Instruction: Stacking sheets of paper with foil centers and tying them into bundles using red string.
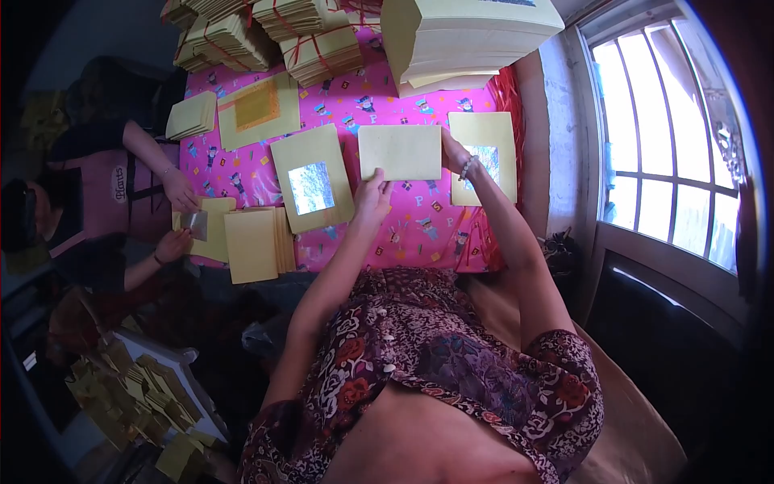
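In front of me is a pale yellow paper rectangle [400, 153], its upper face plain. My left hand [373, 203] grips its near edge, thumb on top and other fingers partly beneath. At the right edge is my right hand [458, 155], a beaded bracelet on its wrist; its fingers are mostly hidden, so its grip cannot be made out. To the left lies a yellow sheet with a shiny silver square [311, 189]. Under my right wrist, a similar sheet [482, 125] with a silver patch is partly covered by my arm.
A pink patterned cloth [379, 250] covers the table. Tied paper bundles [322, 56] and a tall paper stack [451, 40] stand at the back. At left, a co-worker's hands [179, 218] touch a sheet with a silvery piece, beside a fanned pile [251, 246]. A barred window [669, 137] is right.
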A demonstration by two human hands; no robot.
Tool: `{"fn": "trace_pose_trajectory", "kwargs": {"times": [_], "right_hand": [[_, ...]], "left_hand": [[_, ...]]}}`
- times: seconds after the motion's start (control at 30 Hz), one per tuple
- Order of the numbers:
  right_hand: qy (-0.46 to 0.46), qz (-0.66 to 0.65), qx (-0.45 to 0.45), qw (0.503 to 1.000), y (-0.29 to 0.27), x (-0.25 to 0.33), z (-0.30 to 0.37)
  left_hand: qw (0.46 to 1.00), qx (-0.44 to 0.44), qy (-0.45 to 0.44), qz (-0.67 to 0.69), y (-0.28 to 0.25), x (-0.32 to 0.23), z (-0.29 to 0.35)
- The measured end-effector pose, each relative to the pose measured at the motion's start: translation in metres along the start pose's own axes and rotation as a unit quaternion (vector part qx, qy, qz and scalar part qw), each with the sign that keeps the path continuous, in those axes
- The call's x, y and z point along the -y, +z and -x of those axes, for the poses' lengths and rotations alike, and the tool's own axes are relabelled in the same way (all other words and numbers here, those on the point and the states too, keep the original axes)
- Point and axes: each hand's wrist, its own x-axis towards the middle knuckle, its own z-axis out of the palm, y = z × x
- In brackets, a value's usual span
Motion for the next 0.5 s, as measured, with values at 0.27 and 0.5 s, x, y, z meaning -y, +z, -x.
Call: {"fn": "trace_pose_trajectory", "kwargs": {"times": [0.27, 0.5], "right_hand": [[-0.083, 0.073, -0.072, 0.991, -0.014, -0.011, -0.003], [-0.165, 0.274, -0.181, 0.930, -0.034, -0.024, -0.027]], "left_hand": [[0.993, -0.074, 0.041, -0.086, -0.011, 0.026, -0.035], [0.977, -0.139, 0.003, -0.160, -0.005, 0.030, -0.045]]}}
